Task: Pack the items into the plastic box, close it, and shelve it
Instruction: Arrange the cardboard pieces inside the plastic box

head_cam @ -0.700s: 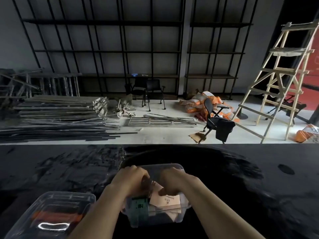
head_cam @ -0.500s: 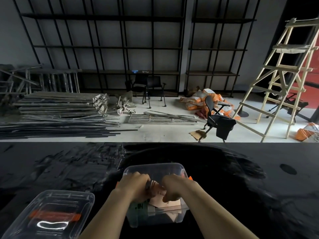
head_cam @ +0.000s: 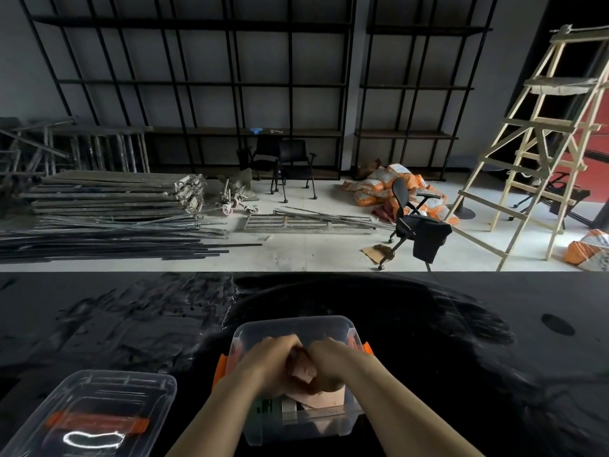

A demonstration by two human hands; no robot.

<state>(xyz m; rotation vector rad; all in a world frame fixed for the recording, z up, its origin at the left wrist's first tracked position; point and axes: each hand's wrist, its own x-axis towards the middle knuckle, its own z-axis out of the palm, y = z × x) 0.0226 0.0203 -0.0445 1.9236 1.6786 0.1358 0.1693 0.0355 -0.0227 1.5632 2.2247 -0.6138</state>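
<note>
Both hands are inside the clear plastic box (head_cam: 293, 328) at the table's near edge: the left hand (head_cam: 267, 364) and right hand (head_cam: 333, 364) are closed together on a tan cardboard packet (head_cam: 304, 369), which should be pressed flat below the rim so the lid seats. The box also holds a green-printed item (head_cam: 265, 405); its lid (head_cam: 99, 413), with an orange handle, lies left of the box.

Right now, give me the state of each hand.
Left hand: closed on the tan cardboard packet inside the plastic box.
Right hand: closed on the same packet.
</note>
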